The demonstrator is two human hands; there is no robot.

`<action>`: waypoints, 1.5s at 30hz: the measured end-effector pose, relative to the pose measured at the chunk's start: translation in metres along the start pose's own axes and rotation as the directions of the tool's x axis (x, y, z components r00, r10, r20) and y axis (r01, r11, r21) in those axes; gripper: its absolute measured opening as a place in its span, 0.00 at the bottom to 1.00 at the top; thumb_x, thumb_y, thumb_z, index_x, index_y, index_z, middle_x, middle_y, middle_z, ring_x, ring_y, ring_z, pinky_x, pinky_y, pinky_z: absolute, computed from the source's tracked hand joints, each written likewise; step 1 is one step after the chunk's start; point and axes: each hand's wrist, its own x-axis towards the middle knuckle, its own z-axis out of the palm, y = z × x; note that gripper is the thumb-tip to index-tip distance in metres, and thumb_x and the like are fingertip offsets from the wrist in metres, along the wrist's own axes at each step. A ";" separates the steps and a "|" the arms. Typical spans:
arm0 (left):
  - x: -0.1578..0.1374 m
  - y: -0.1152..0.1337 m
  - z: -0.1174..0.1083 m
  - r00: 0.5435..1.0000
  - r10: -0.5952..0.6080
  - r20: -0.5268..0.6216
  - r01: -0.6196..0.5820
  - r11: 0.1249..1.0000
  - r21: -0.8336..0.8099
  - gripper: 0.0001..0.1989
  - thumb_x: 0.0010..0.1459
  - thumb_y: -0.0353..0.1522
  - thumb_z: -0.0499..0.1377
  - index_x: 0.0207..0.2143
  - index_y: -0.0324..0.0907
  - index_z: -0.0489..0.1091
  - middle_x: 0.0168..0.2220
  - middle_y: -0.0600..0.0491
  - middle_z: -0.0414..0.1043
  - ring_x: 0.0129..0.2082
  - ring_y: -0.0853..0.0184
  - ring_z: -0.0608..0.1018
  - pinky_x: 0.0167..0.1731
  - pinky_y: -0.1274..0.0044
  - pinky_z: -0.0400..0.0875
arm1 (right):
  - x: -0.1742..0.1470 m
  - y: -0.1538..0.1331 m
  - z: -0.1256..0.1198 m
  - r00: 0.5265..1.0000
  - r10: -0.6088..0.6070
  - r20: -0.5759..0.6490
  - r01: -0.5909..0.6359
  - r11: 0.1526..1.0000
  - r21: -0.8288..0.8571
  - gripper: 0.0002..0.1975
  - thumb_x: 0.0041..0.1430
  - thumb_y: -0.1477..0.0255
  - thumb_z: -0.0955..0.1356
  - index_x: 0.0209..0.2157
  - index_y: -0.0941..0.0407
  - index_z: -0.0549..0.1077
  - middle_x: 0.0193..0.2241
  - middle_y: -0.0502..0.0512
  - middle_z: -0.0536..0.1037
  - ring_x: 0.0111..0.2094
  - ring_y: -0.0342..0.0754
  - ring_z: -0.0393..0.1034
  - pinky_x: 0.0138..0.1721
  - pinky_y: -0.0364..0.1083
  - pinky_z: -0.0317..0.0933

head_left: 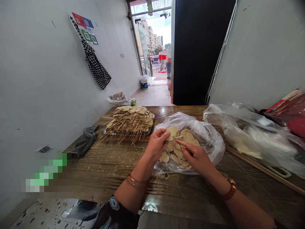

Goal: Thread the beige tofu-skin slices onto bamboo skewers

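My left hand (159,142) pinches a thin, pale beige oval slice (172,132) between thumb and fingers, above an open clear plastic bag (212,143). Inside the bag lie several loose slices (177,152) of the same kind. Close by on the right, my right hand (195,156) has its thumb and index finger drawn together over the slices; what is between them, if anything, is too small to make out. Farther left, a heap of skewered slices (133,119) rests on a tray (152,122), its bamboo sticks pointing towards me.
A grey cloth (84,140) lies at the left edge of the wooden table (107,171). To the right are a bundle of long bamboo skewers (264,168) and another plastic bag (252,136). A small bag (118,98) sits beyond the heap, near the wall.
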 end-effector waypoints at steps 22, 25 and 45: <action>0.000 -0.008 0.000 0.997 -0.062 0.050 0.064 0.996 -0.057 0.17 0.36 0.33 0.71 0.28 0.37 0.68 0.22 0.58 0.69 0.18 0.77 0.67 0.21 0.82 0.60 | 0.000 0.002 0.000 1.000 -0.006 0.015 0.006 0.998 0.059 0.19 0.62 0.70 0.62 0.52 0.58 0.75 0.44 0.60 0.80 0.39 0.53 0.77 0.39 0.50 0.71; -0.001 -0.010 0.002 0.998 -0.028 0.063 0.028 1.000 -0.004 0.16 0.38 0.33 0.70 0.28 0.37 0.69 0.21 0.57 0.69 0.19 0.77 0.67 0.21 0.82 0.59 | 0.000 0.003 0.001 1.000 -0.003 -0.013 0.004 0.998 0.069 0.18 0.62 0.71 0.62 0.51 0.56 0.75 0.45 0.59 0.80 0.42 0.53 0.77 0.42 0.51 0.71; -0.002 -0.008 0.003 0.981 0.195 -0.010 -0.189 0.962 0.197 0.12 0.43 0.35 0.67 0.28 0.37 0.71 0.24 0.56 0.70 0.23 0.76 0.67 0.25 0.82 0.60 | 0.001 -0.001 -0.002 0.998 0.017 0.067 -0.025 0.992 0.120 0.22 0.64 0.71 0.59 0.57 0.57 0.70 0.45 0.59 0.80 0.41 0.51 0.76 0.42 0.49 0.69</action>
